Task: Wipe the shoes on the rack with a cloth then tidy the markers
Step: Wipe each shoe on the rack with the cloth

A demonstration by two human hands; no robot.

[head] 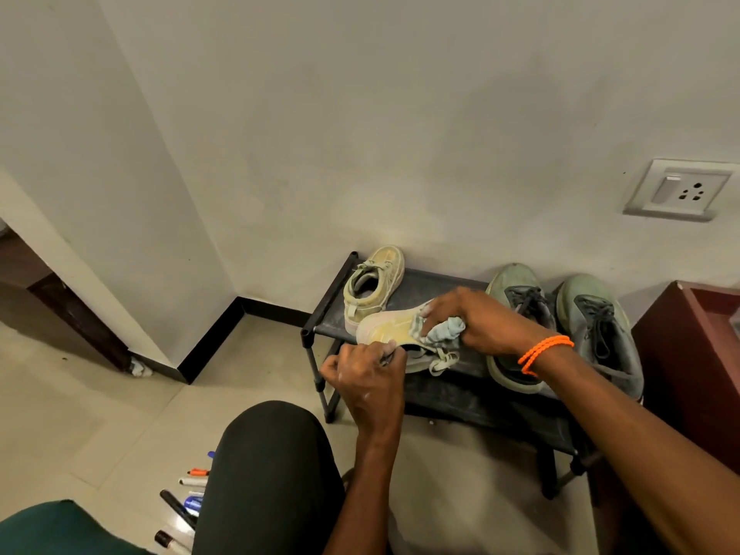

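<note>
Head view, looking down at a black shoe rack (424,290) set against the wall. The left hand (366,378) grips the heel end of a pale sneaker (386,328) turned sole-up above the rack's front edge; its fingers curl around the shoe's rim. The right hand (476,318), at 3 o'clock from the sole, clutches a bunched grey cloth (444,332) and presses it against the sole's forward part. An orange cord bracelet (544,352) circles the right wrist. The two hands sit close together, one at each end of the held shoe.

The matching pale sneaker (374,288) stands upright on the rack's top shelf at 11 o'clock from the held shoe. A pair of grey-green sneakers (560,326) with dark laces rests on the shelf at 3 o'clock, partly behind the right forearm.

Several markers (182,502) lie on the tiled floor at 7 o'clock from the rack, beside the person's dark-clad knee (268,470); some are partly hidden by it. A wall socket (682,190) is mounted at 2 o'clock.
</note>
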